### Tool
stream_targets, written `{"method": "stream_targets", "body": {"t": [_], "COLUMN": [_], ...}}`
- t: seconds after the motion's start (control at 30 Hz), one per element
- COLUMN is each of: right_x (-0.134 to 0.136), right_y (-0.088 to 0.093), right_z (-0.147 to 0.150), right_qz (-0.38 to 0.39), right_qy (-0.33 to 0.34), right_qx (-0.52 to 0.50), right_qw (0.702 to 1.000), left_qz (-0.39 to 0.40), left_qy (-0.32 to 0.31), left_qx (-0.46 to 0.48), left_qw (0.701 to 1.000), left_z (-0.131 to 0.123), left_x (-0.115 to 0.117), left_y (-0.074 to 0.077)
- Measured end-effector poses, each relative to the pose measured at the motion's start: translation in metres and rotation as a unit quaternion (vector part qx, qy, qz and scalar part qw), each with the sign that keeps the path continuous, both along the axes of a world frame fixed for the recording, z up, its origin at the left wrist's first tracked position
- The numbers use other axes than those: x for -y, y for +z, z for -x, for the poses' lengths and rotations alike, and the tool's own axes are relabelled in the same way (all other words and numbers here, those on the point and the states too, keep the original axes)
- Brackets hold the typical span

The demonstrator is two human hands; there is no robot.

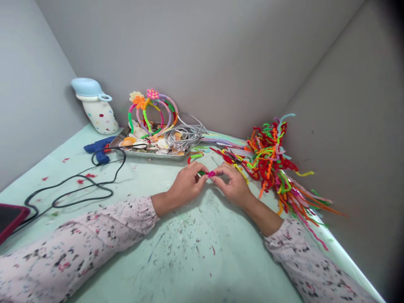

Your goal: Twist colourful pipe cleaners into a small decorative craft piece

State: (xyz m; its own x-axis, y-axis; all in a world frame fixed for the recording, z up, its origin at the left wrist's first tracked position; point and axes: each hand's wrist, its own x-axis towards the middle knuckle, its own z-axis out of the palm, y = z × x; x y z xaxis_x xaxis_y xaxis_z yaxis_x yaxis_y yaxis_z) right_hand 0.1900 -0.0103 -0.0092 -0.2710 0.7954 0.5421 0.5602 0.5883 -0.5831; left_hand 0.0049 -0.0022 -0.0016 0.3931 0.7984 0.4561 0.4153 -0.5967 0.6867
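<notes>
Over the middle of the table, both my hands pinch a short magenta-and-green pipe cleaner piece [211,173] between thumbs and fingertips. My left hand [187,181] grips its left side, where a bit of dark green shows. On its right side is my right hand [232,183], its fingers closed and the fingertips almost meeting those of the left. My fingers cover most of the piece, so its full shape is hidden. Just behind my hands lie a curved red and green pipe cleaner [195,156] and some yellow and red ones.
A metal tray [151,156] at the back holds scraps, grey wire [186,136] and flower-topped headbands [153,111]. Left of it are a blue glue gun [100,148] with a looping black cord and a bottle [97,111]. Pipe cleaners [268,155] heap at right; a red-edged device [12,221] lies front left.
</notes>
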Motion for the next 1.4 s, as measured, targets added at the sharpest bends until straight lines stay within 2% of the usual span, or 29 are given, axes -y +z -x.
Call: {"method": "stream_targets", "body": {"t": [0.4,0.6,0.83,1.13,1.4], "right_x": [0.0020,0.0044,0.0049,0.0038,0.0030], "right_y": [-0.0022,0.0011,0.0035,0.0055,0.0026], "right_z": [-0.0004,0.0013,0.0018,-0.0010,-0.0008], "right_qz": [0.027,0.014,0.004,0.009,0.017], "right_qy": [-0.010,-0.006,0.005,0.018,0.038], "right_qx": [-0.010,0.000,0.003,0.016,-0.004], "right_qw": [1.000,1.000,1.000,1.000,0.999], "left_qz": [0.006,-0.013,-0.016,-0.028,-0.022], "left_qy": [-0.005,-0.002,0.002,0.011,-0.004], "left_qx": [-0.015,-0.014,0.020,0.018,0.044], "left_qw": [1.000,1.000,1.000,0.999,0.999], "left_z": [-0.0006,-0.0001,0.0000,0.0009,0.0021], "left_x": [-0.0016,-0.0026,-0.0006,-0.0006,-0.0007], "left_y": [-0.0022,-0.0037,-0.0024,-0.0008,-0.0011]}}
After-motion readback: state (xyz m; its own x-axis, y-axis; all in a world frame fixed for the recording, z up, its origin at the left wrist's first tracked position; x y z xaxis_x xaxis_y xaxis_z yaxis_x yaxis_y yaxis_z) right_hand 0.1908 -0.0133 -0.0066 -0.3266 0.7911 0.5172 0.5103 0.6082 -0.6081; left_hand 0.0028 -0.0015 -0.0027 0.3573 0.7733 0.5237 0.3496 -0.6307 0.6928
